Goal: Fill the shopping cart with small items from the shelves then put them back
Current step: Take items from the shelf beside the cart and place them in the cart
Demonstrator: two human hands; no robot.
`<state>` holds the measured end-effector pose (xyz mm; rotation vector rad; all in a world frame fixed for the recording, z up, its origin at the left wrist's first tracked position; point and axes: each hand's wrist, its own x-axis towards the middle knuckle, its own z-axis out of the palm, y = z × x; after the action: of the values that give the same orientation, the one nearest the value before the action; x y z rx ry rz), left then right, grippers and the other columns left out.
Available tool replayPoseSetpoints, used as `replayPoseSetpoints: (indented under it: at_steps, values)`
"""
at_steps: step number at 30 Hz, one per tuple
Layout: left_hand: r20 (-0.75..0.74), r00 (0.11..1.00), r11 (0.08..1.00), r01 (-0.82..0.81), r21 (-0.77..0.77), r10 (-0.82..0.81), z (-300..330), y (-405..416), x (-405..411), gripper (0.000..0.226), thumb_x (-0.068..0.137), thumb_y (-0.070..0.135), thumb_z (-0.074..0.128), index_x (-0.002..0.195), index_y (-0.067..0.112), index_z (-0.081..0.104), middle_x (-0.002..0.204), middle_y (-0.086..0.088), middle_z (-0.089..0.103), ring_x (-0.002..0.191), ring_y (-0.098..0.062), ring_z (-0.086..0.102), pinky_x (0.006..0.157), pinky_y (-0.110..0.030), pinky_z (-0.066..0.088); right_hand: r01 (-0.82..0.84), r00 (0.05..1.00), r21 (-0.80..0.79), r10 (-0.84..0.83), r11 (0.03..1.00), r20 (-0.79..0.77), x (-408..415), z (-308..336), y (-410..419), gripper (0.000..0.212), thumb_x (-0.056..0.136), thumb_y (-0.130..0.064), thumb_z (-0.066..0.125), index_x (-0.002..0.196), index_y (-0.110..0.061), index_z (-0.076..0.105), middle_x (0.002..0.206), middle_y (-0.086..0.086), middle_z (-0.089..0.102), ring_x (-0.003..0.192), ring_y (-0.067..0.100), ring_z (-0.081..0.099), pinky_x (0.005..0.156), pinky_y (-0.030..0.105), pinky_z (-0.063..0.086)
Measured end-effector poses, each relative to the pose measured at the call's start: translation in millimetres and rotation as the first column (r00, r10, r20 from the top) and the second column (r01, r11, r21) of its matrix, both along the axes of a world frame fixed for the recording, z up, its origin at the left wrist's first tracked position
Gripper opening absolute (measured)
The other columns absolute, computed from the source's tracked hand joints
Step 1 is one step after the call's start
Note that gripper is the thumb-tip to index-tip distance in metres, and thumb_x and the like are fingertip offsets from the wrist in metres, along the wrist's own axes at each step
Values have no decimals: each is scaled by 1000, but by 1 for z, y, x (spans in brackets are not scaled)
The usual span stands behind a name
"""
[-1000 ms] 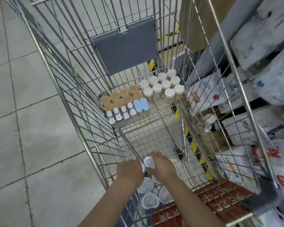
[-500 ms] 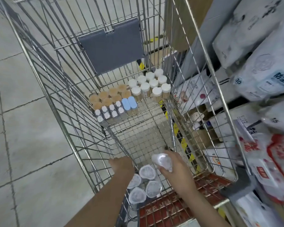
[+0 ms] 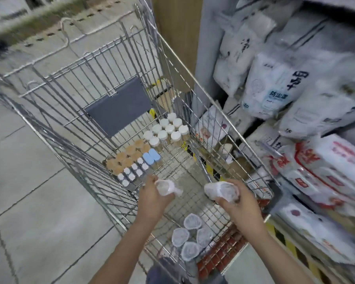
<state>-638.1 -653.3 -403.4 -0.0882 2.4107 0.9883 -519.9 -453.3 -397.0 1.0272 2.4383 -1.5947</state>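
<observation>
Holding one small wrapped jar [image 3: 165,187] in the left hand [image 3: 152,196] and another [image 3: 221,191] in the right hand [image 3: 237,203] above the cart's [image 3: 115,206] near end, each looks light, slippery and best gripped around its sides.

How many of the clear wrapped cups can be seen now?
6: one in the left hand, one in the right hand, four clustered on the cart floor nearest the person. Others may be hidden.
</observation>
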Motion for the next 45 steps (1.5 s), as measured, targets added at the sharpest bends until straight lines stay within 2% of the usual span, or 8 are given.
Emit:
replayPoseSetpoints:
  at_steps: [7,16,21,29,35,39,42,45]
  values:
    - [-47,995,940,95,329,-85,99,-58,-2,39,78,8,75,108,23,55,104,-3,64,84,-16,64,51,-14,48,305,936,-134,-323,943,-141,30,84,-47,50,75,-13,79,112,-30,50,109,-8,60,83,-7,59,67,8,46]
    - [-116,978,777,208,595,-173,220,-40,-3,66,64,37,82,121,24,51,106,7,64,94,-9,60,78,-29,46,598,673,-255,-649,760,-355,105,184,-81,45,72,-15,81,111,-30,62,104,-11,68,90,4,65,72,21,52]
    - [-192,917,657,386,648,-349,267,5,31,50,74,22,77,119,17,56,110,0,65,103,-14,61,66,-18,48,727,473,-296,-764,619,-438,169,220,-80,48,77,-12,76,114,-34,57,112,-12,64,100,8,63,70,22,55]
    - [-133,766,486,521,702,-629,294,76,156,71,40,65,80,103,36,66,101,5,71,94,-17,66,78,-35,49,814,244,-371,-842,448,-481,300,247,-58,29,77,-8,73,100,-23,64,98,-5,71,87,2,67,70,18,55]
    - [-84,703,403,496,769,-706,297,147,299,48,50,57,72,97,46,65,100,9,71,92,-12,67,78,-35,49,876,144,-351,-875,330,-462,446,261,-26,32,80,-11,72,107,-27,64,94,-16,71,87,-2,66,63,16,53]
    - [-54,676,355,451,819,-735,295,191,401,47,56,53,73,101,45,61,102,16,68,91,-2,64,77,-29,46,914,90,-317,-890,252,-447,546,264,-15,43,72,-26,79,114,-24,66,106,-7,71,96,8,66,80,33,53]
    - [7,599,341,446,828,-801,294,209,465,59,59,45,81,112,33,59,111,1,65,98,-17,63,85,-38,49,935,-14,-323,-896,146,-444,602,265,-16,70,54,-52,82,116,-24,65,112,-3,70,105,18,64,91,43,52]
    - [59,533,345,455,821,-844,301,226,514,52,60,47,66,109,32,58,103,6,65,85,-7,64,75,-33,49,932,-121,-360,-886,54,-447,651,263,-12,55,63,-39,83,112,-22,66,108,-1,71,104,22,65,87,41,52]
